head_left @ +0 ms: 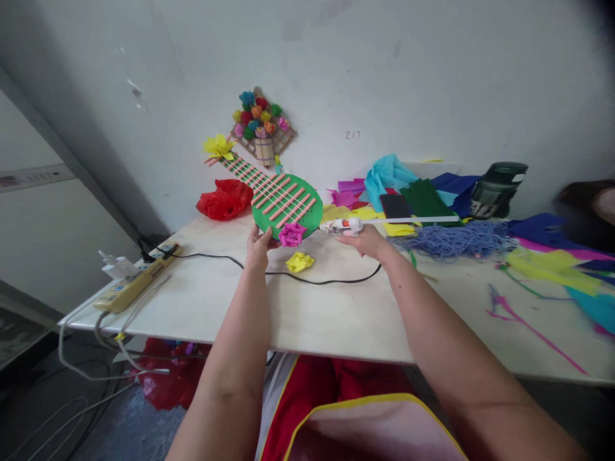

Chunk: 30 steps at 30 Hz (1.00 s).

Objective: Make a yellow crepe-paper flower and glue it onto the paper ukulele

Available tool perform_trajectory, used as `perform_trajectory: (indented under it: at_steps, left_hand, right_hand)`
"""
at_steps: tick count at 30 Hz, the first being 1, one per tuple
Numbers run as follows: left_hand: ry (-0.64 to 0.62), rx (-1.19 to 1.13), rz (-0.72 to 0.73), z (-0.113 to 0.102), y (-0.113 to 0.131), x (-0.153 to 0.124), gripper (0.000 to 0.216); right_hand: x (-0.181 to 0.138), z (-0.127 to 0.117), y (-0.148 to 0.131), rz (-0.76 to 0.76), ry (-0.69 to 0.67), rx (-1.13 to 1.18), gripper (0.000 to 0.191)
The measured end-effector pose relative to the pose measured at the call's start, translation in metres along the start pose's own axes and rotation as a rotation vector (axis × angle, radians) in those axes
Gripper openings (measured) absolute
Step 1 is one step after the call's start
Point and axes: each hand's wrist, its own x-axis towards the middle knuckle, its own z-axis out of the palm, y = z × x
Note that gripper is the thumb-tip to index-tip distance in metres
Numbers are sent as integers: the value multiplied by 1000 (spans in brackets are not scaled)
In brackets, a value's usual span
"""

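My left hand (261,246) grips the lower rim of a green lute-shaped paper craft (312,198), held tilted above the table. Pale pink sticks and white strings run along it. A yellow paper flower (220,146) tops its neck, and a magenta paper flower (293,235) sits at its lower edge. In my right hand (364,242) is a white glue gun (342,225), its nozzle pointing at the craft's right edge and a long glue stick (413,219) poking out the back. Below the craft, a loose yellow paper flower (300,261) lies on the table (331,320).
A power strip (137,282) lies at the left edge; a black cord (317,282) crosses the table. Red crepe paper (225,199) lies behind the craft. Right are a phone (395,206), blue string (451,240), coloured paper (427,195) and a dark jar (498,190). A flower basket craft (263,150) hangs behind.
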Motion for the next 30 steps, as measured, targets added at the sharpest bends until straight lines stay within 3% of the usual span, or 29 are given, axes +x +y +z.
perform_trajectory:
  at_steps: [7, 14, 18, 30]
  left_hand:
    - [53, -78, 4, -4, -2, 4, 54]
    - [71, -115, 2, -4, -1, 5, 53]
    - [69, -116, 9, -4, -2, 5, 50]
    - [64, -126, 17, -3, -1, 5, 54]
  right_hand:
    - [4, 1, 8, 2, 62, -61, 36]
    - [8, 11, 17, 9, 184, -402, 38]
    - [10, 15, 22, 0, 75, -585, 44]
    - [16, 25, 35, 4, -67, -762, 44]
